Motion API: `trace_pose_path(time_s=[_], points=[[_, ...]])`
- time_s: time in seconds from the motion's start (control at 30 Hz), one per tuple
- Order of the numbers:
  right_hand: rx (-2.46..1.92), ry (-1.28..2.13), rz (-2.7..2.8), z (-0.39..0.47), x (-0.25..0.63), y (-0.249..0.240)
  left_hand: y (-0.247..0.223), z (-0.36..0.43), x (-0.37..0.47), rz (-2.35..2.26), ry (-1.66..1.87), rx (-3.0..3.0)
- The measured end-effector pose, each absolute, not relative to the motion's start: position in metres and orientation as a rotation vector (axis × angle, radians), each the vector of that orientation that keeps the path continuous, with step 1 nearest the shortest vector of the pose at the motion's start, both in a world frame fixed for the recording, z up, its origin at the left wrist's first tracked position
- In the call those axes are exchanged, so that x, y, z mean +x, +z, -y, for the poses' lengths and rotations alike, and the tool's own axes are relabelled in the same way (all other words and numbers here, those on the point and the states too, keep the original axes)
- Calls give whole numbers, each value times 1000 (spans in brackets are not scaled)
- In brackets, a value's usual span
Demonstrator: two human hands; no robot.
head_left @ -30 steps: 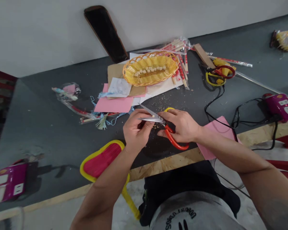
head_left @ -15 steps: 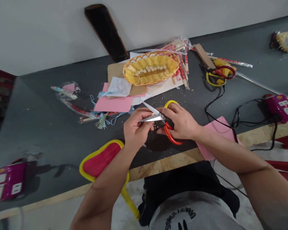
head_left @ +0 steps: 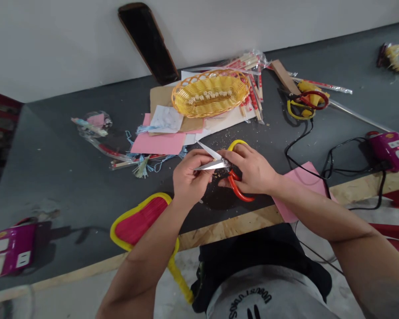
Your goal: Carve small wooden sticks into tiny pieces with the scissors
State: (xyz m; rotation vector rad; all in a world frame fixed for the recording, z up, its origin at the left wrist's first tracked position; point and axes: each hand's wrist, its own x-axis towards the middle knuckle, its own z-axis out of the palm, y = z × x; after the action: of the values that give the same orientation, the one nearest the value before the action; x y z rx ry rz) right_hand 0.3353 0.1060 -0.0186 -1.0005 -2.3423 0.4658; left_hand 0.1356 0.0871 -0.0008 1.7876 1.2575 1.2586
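My right hand (head_left: 252, 170) grips a pair of scissors (head_left: 238, 188) by its yellow and red handles. The silver blades stand apart and point left, reaching over the fingers of my left hand (head_left: 193, 175). Those left fingers are pinched together beside the blades, on a small piece mostly hidden by the fingers and blades. Pale crumbs lie scattered on the dark table (head_left: 96, 190) beneath and beyond the hands. Farther back, a yellow wicker basket (head_left: 182, 104) holds a row of small whitish bits.
Pink paper (head_left: 158, 144), blue tassels and wrapped chopsticks (head_left: 254, 97) surround the basket. A second pair of scissors (head_left: 314, 101) lies right, near a purple power socket (head_left: 389, 150) with black cables. A yellow-edged red fan-like piece (head_left: 142, 219) lies by my left forearm; a dark panel (head_left: 149, 44) leans on the wall.
Both hands stay almost in place. The small pale piece that showed at my left fingertips is now more covered by the blades and fingers.
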Motion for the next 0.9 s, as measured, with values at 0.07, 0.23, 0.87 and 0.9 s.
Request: trace_pose_path(time_s=[0.07, 0.23, 0.87, 0.9], points=[[-996, 450, 2350, -106, 336, -19, 0, -88, 135, -1261, 1254, 1804], [-1044, 412, 2363, -103, 337, -17, 0, -88, 135, -1231, 1272, 1775], [-1077, 337, 2375, -104, 335, -14, -3, -89, 137, -1243, 1365, 1771], [-1093, 330, 2368, -104, 335, -14, -3, -89, 137, -1236, 1359, 1773]])
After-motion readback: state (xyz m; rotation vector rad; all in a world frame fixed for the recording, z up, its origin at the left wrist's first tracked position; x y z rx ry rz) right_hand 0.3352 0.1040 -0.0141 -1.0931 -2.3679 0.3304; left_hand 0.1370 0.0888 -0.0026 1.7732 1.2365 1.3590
